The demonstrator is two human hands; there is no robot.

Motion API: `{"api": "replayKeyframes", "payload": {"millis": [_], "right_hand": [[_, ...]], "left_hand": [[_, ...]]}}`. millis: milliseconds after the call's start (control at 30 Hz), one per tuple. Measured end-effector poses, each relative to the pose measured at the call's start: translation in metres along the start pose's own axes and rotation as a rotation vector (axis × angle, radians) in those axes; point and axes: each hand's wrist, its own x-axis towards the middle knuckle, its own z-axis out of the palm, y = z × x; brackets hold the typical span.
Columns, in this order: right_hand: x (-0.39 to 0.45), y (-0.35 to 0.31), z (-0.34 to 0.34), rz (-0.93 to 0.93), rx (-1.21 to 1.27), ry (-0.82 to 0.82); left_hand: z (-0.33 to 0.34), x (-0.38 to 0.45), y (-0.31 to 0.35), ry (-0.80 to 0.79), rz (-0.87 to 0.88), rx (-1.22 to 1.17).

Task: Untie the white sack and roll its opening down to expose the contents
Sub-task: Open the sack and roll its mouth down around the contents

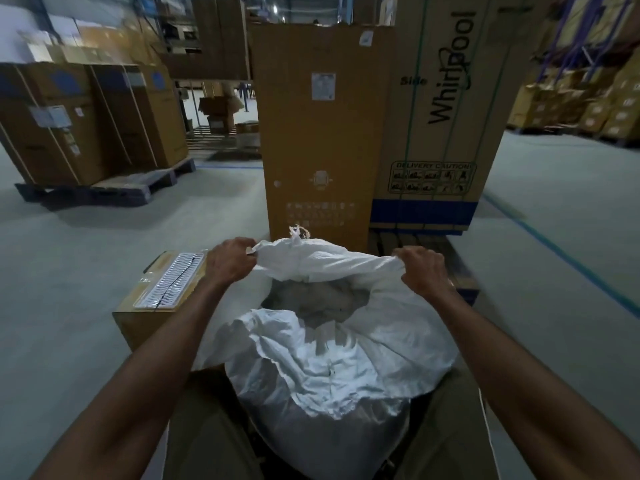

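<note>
The white sack [322, 368] stands upright between my legs, its mouth open and its woven fabric crumpled. My left hand [230, 261] grips the far rim of the opening on the left side. At the right end of that same far rim, my right hand [422, 268] is closed on the fabric. The rim is stretched between both hands. A short frayed tie [300, 232] sticks up from the far rim. Inside the mouth, greyish contents [318, 301] show dimly; what they are I cannot tell.
A small cardboard box [156, 306] with a white corrugated pack on top sits on the floor to my left. Two tall cartons [325, 133] stand directly ahead, the right one on a blue pallet [464, 292]. Palletised cartons [86, 133] at far left, stacked boxes at right.
</note>
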Motion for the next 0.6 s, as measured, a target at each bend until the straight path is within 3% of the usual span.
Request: {"api": "replayKeyframes", "payload": {"millis": [167,367,600], "right_hand": [[-0.008,-0.030,0.002,-0.008,-0.097,-0.001],[0.007,-0.061,0.014,0.133,0.021,-0.272],[0.038,-0.063,0.056,0.315,0.481,-0.470]], "left_hand": [[0.000,-0.009,0.008,-0.134,0.149,0.091],[0.041,-0.003,0.004,-0.261,0.090,0.141],[0.071,0.005,0.009,-0.266,-0.072,-0.310]]}}
